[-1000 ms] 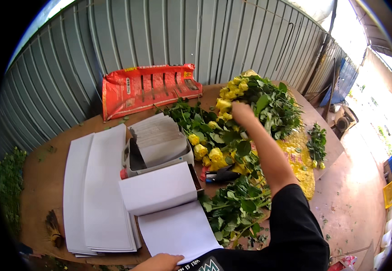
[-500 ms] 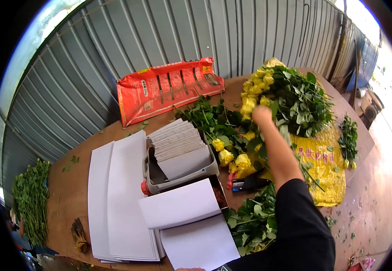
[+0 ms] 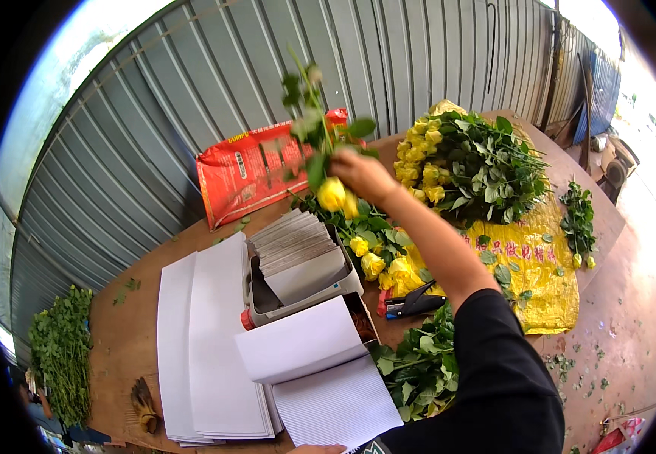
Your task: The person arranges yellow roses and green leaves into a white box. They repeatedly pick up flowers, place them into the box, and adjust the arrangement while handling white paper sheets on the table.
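Observation:
Raised over the table, my right hand [image 3: 358, 172] grips yellow roses [image 3: 332, 194] with leafy stems, blurred by motion. Beside it lies a large pile of yellow roses [image 3: 423, 151] on a yellow woven sack [image 3: 540, 287]. More loose roses [image 3: 372, 265] are by a black tool [image 3: 407, 306], perhaps a stapler. My left hand [image 3: 317, 448] barely shows at the bottom edge, against a white corrugated sheet [image 3: 334, 397]; its fingers are mostly cut off.
Stacks of white card [image 3: 214, 340], a grey container of paper strips [image 3: 298, 295], a red bag [image 3: 237, 185], a glove [image 3: 144, 405] and green stems [image 3: 59, 356] share the brown table [image 3: 124, 318]. A corrugated wall [image 3: 267, 45] stands behind.
My right hand has moved from the rose pile up and leftward, lifting roses out of it. The view has shifted; my left hand stays at the bottom edge by the sheet.

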### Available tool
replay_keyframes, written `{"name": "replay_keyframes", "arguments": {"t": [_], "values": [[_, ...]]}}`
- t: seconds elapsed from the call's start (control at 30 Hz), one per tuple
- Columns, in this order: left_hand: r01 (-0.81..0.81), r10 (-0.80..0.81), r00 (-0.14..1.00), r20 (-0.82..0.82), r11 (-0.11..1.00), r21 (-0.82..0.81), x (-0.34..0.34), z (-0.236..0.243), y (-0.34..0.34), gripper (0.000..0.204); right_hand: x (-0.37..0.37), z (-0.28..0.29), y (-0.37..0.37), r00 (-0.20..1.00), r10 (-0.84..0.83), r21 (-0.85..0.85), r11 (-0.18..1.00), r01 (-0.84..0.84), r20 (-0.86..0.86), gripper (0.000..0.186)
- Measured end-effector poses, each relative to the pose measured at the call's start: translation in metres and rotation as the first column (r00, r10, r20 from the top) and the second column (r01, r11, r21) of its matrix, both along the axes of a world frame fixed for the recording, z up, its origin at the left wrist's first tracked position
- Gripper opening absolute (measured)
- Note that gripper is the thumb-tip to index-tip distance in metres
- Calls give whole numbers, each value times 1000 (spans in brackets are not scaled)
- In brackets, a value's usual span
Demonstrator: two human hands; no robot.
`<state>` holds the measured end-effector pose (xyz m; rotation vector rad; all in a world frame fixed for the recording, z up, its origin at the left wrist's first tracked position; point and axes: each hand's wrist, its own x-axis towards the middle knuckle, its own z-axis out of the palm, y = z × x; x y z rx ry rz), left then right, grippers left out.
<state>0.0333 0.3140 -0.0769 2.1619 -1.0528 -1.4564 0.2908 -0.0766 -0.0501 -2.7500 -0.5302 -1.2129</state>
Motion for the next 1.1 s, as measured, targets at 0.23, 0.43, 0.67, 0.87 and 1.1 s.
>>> {"name": "replay_keyframes", "arguments": {"t": [0.23,0.43,0.67,0.87,1.1], "values": [[49,-50,997,55,999,16,-3,-16,4,47,-23,-139,-17,483,-329,64,771,633,-811,40],[110,-114,991,76,992,54,-1,-6,-2,46,-54,-160,-18,195,-219,-75,826,559,-956,76],[91,-97,992,78,993,81,-2,2,-8,47,-48,-107,-39,602,773,758,-266,595,-201,25],[99,-105,989,104,993,63,-3,9,-10,45,-43,-79,-15,704,709,665,-549,507,49,29],[27,-33,991,133,999,42,-7,-22,12,40,-39,-92,-16,623,679,830,-35,556,-389,22]]}}
